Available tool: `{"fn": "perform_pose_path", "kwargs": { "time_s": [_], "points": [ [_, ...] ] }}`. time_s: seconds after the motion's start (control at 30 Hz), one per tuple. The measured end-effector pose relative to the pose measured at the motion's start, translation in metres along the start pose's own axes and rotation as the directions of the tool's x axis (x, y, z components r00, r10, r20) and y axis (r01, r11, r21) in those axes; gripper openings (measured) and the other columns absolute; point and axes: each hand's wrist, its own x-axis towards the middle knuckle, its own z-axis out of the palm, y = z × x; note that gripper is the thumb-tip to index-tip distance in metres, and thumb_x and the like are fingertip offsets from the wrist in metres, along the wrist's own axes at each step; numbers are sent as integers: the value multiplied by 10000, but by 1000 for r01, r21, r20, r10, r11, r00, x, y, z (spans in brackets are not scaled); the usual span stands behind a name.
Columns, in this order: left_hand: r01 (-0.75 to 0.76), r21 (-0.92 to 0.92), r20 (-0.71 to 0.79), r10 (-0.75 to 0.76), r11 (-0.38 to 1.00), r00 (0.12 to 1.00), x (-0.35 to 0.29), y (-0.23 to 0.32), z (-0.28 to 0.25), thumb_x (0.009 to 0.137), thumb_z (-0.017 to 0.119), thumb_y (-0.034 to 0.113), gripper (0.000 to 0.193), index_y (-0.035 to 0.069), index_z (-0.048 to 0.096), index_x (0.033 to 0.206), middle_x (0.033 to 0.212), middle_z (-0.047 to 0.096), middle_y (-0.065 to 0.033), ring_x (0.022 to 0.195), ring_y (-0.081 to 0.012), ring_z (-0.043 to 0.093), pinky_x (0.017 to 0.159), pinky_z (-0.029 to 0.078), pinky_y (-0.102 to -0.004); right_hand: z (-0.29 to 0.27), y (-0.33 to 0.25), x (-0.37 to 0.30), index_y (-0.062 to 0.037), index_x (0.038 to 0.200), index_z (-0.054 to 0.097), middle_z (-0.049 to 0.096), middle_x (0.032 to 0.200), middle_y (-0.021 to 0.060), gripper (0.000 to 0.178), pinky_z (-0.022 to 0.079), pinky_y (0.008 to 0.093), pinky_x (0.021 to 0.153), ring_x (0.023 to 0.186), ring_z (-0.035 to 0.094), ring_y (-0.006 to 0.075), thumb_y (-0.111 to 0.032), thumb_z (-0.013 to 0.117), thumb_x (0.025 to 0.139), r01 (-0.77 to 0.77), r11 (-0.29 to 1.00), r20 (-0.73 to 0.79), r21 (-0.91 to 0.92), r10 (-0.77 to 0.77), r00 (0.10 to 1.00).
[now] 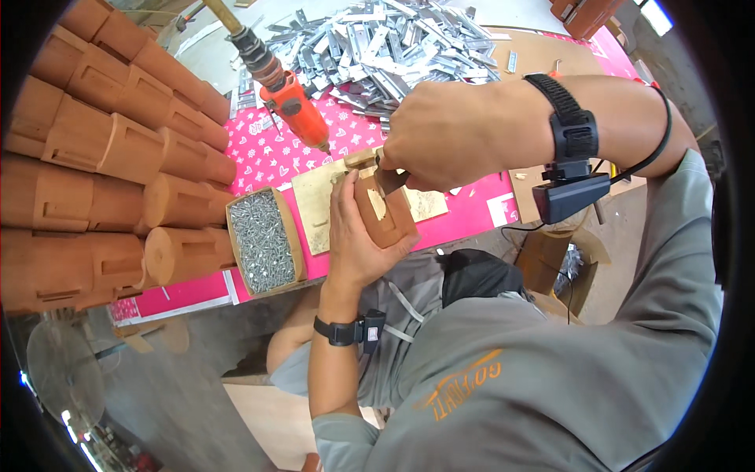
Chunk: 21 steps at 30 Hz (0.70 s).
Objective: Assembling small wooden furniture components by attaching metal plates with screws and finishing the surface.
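Note:
My left hand [354, 236] is wrapped round a reddish-brown block [391, 223] and holds it tilted over a pale board at the table's front edge. A pale, rough-edged recess shows in the block's upper face. My right hand [432, 134] is closed above the block's far end, back of the hand up. From under its fingers a dark flat piece [391, 181] presses against the block; its kind is hidden by the hand. The pale wooden board [314, 212] lies beneath, with another brown part [362, 160] at its far edge.
An orange power driver [295, 106] hangs beyond the board, its bit pointing down. A large heap of metal brackets [385, 47] lies at the back. To the left, an open box of screws [265, 240] stands beside stacked reddish-brown blocks [118, 149]. A carton [582, 267] stands below the table's right side.

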Motion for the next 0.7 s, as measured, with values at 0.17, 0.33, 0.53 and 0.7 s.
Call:
{"fn": "perform_pose_path", "kwargs": {
  "time_s": [0.17, 0.33, 0.53, 0.7],
  "points": [
    [-59, 74, 26, 58, 996, 998, 3, -5, -4, 628, 948, 501, 1275, -17, 219, 1537, 1428, 401, -249, 1349, -415, 434, 1132, 379, -492, -6, 4, 1, 4, 847, 717, 686, 778, 190, 194, 552, 453, 712, 779, 686, 378, -176, 651, 876, 18, 1000, 37, 16, -19, 999],
    [-54, -81, 50, 58, 995, 997, 5, -11, -3, 617, 966, 463, 1309, -4, 165, 1541, 1448, 362, -278, 1371, -466, 380, 1166, 309, -550, 5, 22, 4, -105, 1147, 720, 625, 629, 148, 277, 514, 464, 613, 665, 660, 364, -231, 696, 901, 127, 991, -36, 38, -125, 991],
    [12, -87, 101, -3, 996, 995, 3, -11, -5, 608, 972, 421, 1284, -9, 162, 1507, 1450, 325, -300, 1384, -532, 329, 1199, 218, -642, 16, 29, 3, -122, 1317, 676, 629, 738, 126, 472, 496, 441, 539, 580, 632, 334, -271, 741, 873, 75, 992, 2, 97, -76, 997],
    [-44, -54, 118, 50, 998, 992, 6, -11, -5, 607, 968, 428, 1287, -28, 152, 1492, 1435, 330, -276, 1355, -511, 356, 1189, 178, -691, 31, 39, -1, -139, 1346, 669, 582, 697, 92, 517, 474, 416, 491, 546, 622, 281, -294, 755, 860, 82, 992, -18, 99, -81, 997]
  ]
}}
